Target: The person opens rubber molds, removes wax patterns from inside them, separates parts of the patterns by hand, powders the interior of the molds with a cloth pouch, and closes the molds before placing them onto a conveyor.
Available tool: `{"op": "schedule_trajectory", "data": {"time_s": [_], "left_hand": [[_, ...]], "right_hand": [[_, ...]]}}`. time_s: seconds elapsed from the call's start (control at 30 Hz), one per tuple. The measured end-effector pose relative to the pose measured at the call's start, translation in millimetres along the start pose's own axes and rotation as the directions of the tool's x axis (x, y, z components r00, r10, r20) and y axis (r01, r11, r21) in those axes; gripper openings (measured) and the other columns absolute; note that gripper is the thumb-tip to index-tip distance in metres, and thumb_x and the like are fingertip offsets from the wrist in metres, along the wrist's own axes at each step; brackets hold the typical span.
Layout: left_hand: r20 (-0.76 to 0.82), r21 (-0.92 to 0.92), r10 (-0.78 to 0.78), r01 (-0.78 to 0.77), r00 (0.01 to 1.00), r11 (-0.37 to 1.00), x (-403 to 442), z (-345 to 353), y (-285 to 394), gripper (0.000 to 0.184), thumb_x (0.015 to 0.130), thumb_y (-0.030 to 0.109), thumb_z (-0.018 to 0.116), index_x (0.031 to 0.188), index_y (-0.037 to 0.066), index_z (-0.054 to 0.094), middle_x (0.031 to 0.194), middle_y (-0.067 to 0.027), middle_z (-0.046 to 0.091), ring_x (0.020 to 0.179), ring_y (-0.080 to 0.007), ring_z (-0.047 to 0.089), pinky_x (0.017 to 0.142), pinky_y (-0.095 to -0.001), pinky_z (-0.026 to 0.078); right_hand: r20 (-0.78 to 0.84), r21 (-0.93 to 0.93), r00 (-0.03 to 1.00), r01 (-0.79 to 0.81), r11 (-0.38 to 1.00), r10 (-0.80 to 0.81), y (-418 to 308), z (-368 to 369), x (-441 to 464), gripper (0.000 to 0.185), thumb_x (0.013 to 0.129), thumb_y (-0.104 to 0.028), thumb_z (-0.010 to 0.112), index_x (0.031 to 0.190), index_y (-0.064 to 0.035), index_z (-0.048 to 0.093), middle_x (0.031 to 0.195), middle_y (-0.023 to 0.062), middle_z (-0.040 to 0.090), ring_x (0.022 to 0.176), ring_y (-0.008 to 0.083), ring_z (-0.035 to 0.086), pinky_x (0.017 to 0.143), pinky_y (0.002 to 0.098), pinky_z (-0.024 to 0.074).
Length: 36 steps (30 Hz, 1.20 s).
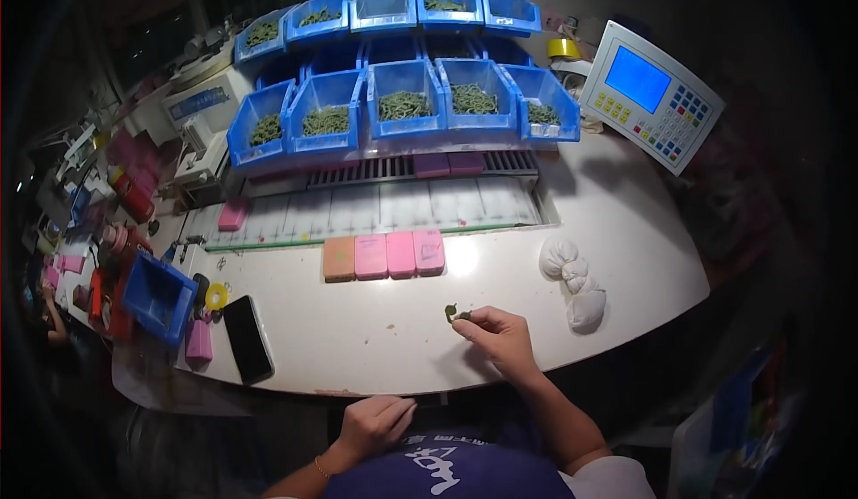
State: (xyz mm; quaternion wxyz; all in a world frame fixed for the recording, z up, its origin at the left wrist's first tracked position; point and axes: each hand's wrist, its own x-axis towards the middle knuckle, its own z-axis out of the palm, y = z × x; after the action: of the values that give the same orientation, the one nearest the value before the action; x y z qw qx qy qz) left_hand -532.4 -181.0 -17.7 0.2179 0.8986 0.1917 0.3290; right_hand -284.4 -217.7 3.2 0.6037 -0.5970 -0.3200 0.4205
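Observation:
My right hand [500, 338] is over the front of the white table [331, 338], its thumb and fingers pinched on a small dark green piece [451, 313]. My left hand [375, 423] rests at the table's front edge with its fingers curled; whether it holds anything is hidden. Beyond my hands stand an orange block [339, 259] and several pink blocks [400, 255] in a row. Blue bins [407, 128] at the back hold green curled pieces [405, 105].
A black phone [248, 340] and an empty blue bin [159, 298] are at the left. White knotted bundles [572, 280] lie at the right, below a keypad with a blue screen [638, 80]. A person's arm [57, 325] shows at the far left.

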Motion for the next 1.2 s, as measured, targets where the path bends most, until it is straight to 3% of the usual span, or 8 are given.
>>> {"op": "schedule_trajectory", "data": {"time_s": [0.1, 0.2, 0.4, 0.6, 0.93, 1.07, 1.13, 1.2], "left_hand": [[0.002, 0.13, -0.162, 0.161, 0.987, 0.978, -34.7, 6.5, -17.9, 0.008, 0.076, 0.008, 0.076, 0.078, 0.007, 0.068, 0.069, -0.0068, 0.064, 0.061, -0.0262, 0.063, 0.055, -0.0372, 0.05], [-0.043, 0.194, -0.291, 0.294, 0.956, 0.936, -46.1, 10.4, -21.4, 0.011, 0.073, 0.007, 0.075, 0.072, 0.005, 0.064, 0.065, -0.0115, 0.06, 0.058, -0.0315, 0.06, 0.055, -0.0408, 0.048], [-0.04, 0.183, -0.376, 0.377, 0.926, 0.908, -55.1, 8.4, -27.4, 0.01, 0.071, 0.005, 0.074, 0.072, 0.004, 0.064, 0.065, -0.0127, 0.06, 0.06, -0.0323, 0.061, 0.055, -0.0409, 0.048], [0.055, 0.244, -0.378, 0.355, 0.924, 0.902, -56.5, -1.7, -29.0, 0.008, 0.074, 0.007, 0.073, 0.076, 0.006, 0.066, 0.065, -0.0094, 0.06, 0.058, -0.0303, 0.062, 0.054, -0.0401, 0.05], [0.006, -0.1, -0.398, 0.396, 0.918, 0.913, 5.2, -25.5, -1.2, 0.006, 0.083, 0.008, 0.075, 0.079, 0.004, 0.073, 0.068, -0.0096, 0.067, 0.058, -0.0229, 0.065, 0.053, -0.031, 0.049], [-0.064, -0.081, -0.309, 0.304, 0.949, 0.949, 23.8, -16.6, -12.9, 0.005, 0.083, 0.008, 0.075, 0.08, 0.005, 0.073, 0.065, -0.0095, 0.065, 0.053, -0.0228, 0.062, 0.05, -0.0315, 0.047], [-0.072, -0.142, -0.336, 0.324, 0.939, 0.935, 31.3, -6.6, -19.2, 0.005, 0.083, 0.009, 0.075, 0.08, 0.005, 0.073, 0.063, -0.0094, 0.064, 0.052, -0.023, 0.061, 0.049, -0.0318, 0.046], [-0.077, -0.176, -0.342, 0.325, 0.937, 0.929, 37.2, 2.8, -25.1, 0.006, 0.083, 0.009, 0.075, 0.079, 0.004, 0.073, 0.062, -0.0099, 0.063, 0.051, -0.0238, 0.061, 0.048, -0.0328, 0.046]], "right_hand": [[-0.104, -0.276, 0.928, 0.32, 0.906, -0.359, -16.6, -3.2, -2.2, 0.01, 0.081, -0.002, 0.078, 0.09, 0.0012, 0.073, 0.082, 0.0055, 0.07, 0.073, 0.0089, 0.063, 0.069, 0.024, 0.0504], [0.033, -0.566, 0.638, 0.646, 0.512, -0.769, -30.6, -5.9, 6.5, 0.02, 0.073, 0.006, 0.077, 0.091, -0.0031, 0.072, 0.084, 0.006, 0.069, 0.075, 0.0177, 0.063, 0.066, 0.0275, 0.0493], [0.283, -0.785, 0.311, 0.618, -0.033, -0.907, -38.6, -7.3, 9.2, 0.029, 0.068, -0.002, 0.079, 0.095, -0.0078, 0.073, 0.088, 0.0016, 0.069, 0.075, 0.0203, 0.061, 0.063, 0.031, 0.0488], [0.346, -0.786, 0.279, 0.608, -0.114, -0.896, -40.4, -10.6, 11.2, 0.027, 0.07, -0.008, 0.076, 0.096, -0.0111, 0.075, 0.092, -0.0009, 0.07, 0.078, 0.0185, 0.059, 0.063, 0.031, 0.0474], [0.347, -0.785, 0.283, 0.61, -0.112, -0.894, -44.6, -12.9, 22.3, 0.027, 0.068, -0.007, 0.078, 0.095, -0.0112, 0.075, 0.089, -0.0019, 0.069, 0.076, 0.0189, 0.059, 0.063, 0.0314, 0.0464], [0.207, -0.675, 0.565, 0.674, 0.301, -0.799, -46.5, -13.3, 33.6, 0.023, 0.074, -0.001, 0.077, 0.096, -0.0079, 0.075, 0.077, 0.0039, 0.067, 0.07, 0.0205, 0.061, 0.06, 0.0311, 0.0484], [0.081, -0.518, 0.817, 0.523, 0.677, -0.57, -44.6, -15.5, 39.3, 0.013, 0.083, -0.007, 0.074, 0.096, -0.0036, 0.075, 0.073, 0.0035, 0.067, 0.063, 0.0136, 0.061, 0.056, 0.026, 0.0482], [0.026, -0.448, 0.915, 0.371, 0.814, -0.402, -61.0, -22.3, 62.2, 0.014, 0.087, -0.011, 0.072, 0.096, -0.002, 0.075, 0.071, 0.0027, 0.067, 0.061, 0.0105, 0.06, 0.055, 0.0238, 0.0475]]}}
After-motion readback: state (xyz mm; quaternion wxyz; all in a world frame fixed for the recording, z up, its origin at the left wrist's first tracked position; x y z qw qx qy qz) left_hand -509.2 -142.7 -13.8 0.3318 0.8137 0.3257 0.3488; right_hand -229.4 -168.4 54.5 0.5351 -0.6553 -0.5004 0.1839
